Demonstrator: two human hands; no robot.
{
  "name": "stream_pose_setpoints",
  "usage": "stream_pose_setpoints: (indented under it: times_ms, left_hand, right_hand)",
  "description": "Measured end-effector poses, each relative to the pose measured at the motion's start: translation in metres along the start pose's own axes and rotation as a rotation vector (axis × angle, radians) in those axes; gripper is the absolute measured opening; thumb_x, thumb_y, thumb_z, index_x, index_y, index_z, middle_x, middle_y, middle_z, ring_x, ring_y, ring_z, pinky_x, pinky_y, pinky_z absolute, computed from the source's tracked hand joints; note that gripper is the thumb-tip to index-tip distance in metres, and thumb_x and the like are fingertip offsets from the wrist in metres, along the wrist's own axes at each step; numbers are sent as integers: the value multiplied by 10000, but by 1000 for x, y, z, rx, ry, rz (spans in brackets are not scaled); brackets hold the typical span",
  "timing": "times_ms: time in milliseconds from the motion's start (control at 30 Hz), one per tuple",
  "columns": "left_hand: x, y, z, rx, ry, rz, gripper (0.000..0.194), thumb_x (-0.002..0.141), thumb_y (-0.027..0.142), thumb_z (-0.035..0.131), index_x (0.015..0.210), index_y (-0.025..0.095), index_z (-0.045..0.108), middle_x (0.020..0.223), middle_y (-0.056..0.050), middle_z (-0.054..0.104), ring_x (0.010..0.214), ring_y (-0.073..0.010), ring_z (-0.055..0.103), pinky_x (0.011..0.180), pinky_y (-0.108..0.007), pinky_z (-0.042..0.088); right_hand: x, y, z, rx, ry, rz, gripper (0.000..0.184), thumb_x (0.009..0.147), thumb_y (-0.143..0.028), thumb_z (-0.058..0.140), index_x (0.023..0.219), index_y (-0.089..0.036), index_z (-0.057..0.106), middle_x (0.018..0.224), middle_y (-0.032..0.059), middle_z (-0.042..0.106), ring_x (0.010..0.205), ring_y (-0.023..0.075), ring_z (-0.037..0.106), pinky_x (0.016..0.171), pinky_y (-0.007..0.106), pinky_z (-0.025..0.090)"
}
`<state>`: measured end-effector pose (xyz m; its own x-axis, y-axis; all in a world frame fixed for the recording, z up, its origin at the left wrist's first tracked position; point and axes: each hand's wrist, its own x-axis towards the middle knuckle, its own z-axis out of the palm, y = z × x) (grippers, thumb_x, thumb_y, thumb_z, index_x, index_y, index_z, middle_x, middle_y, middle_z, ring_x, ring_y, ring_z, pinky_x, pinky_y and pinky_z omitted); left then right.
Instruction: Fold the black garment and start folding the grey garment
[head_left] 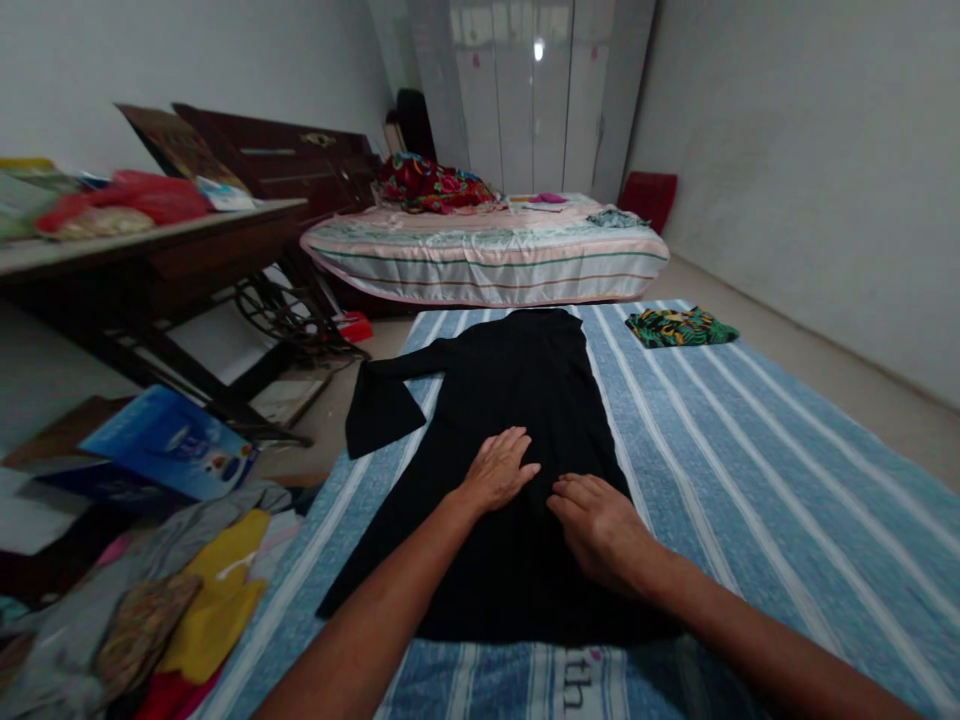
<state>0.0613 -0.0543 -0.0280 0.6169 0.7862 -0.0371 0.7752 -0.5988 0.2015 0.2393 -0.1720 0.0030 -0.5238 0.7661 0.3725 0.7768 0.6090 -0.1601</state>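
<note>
And here's the black garment [525,375], laid out flat along the left part of the blue striped sheet [765,490], top up at the far edge, hem down towards the near edge, one sleeve reaching out to the left edge. The left hand [501,472] is palm down on the middle of it, fingers loosely spread, thumb out. Just beside it, the right hand [600,520] is over the garment's right half, fingers bent and close together; whether it pinches any fabric, I can't tell. Well apart, beyond the right hand near the far edge, sits the green patterned cloth [682,328].
</note>
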Motion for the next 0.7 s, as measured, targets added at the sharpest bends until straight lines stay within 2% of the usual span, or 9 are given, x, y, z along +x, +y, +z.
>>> stream_pose_setpoints:
  times_ms: [67, 200, 267, 400, 500, 633, 700]
  left_hand:
    - [-1, -1, -2, -15, -35, 3, 557, 911, 492, 353, 1358, 160, 378, 1487, -112, 290, 1377, -230, 223, 1107, -419, 191]
    - [-4, 1, -8, -35, -103, -9, 677, 881, 560, 361, 1403, 132, 311, 1511, -129, 219, 1396, -243, 157, 1118, -439, 146]
    - [-4, 1, -12, -44, -129, -9, 715, 863, 583, 378, 1413, 133, 293, 1515, -134, 202, 1398, -246, 144, 1118, -440, 139]
    - [-3, 1, -21, -59, -133, 9, 687, 839, 543, 453, 1394, 156, 332, 1500, -149, 241, 1387, -263, 186, 1102, -451, 182]
    - [1, 6, -30, -53, -92, 15, 645, 803, 481, 534, 1343, 153, 406, 1481, -167, 279, 1371, -285, 231, 1084, -471, 222]
    - [9, 29, -34, -60, 5, 32, 520, 838, 397, 504, 1297, 159, 454, 1484, -154, 279, 1375, -271, 226, 1089, -473, 223]
    - [13, 41, -29, -67, 10, 21, 511, 871, 392, 454, 1314, 139, 436, 1486, -157, 273, 1383, -264, 202, 1096, -464, 216]
  right_hand:
    - [-1, 2, -3, 19, 29, 15, 258, 809, -78, 448, 985, -138, 627, 1048, 124, 636, 1017, 222, 553, 922, 359, 417]
    - [-11, -5, -7, 63, -194, 9, 182, 823, -104, 449, 859, -165, 617, 869, 75, 635, 850, 184, 577, 806, 312, 455]
    - [-16, -10, -9, 103, -247, 37, 143, 832, -140, 472, 852, -171, 610, 856, 63, 627, 840, 179, 577, 796, 307, 458]
    - [-19, -10, -12, 177, -108, 102, 131, 837, -179, 506, 914, -174, 612, 967, 81, 630, 933, 195, 577, 847, 329, 467]
    - [-19, -4, -8, 168, 17, 125, 175, 847, -165, 492, 971, -171, 615, 1047, 99, 631, 1011, 212, 573, 897, 358, 467]
    - [-18, 2, 4, 109, 119, 145, 247, 834, -160, 512, 1067, -172, 593, 1142, 115, 613, 1118, 242, 533, 960, 414, 440]
    - [-17, 3, 8, 96, 98, 169, 239, 821, -149, 525, 1048, -168, 596, 1142, 117, 611, 1117, 251, 530, 963, 433, 433]
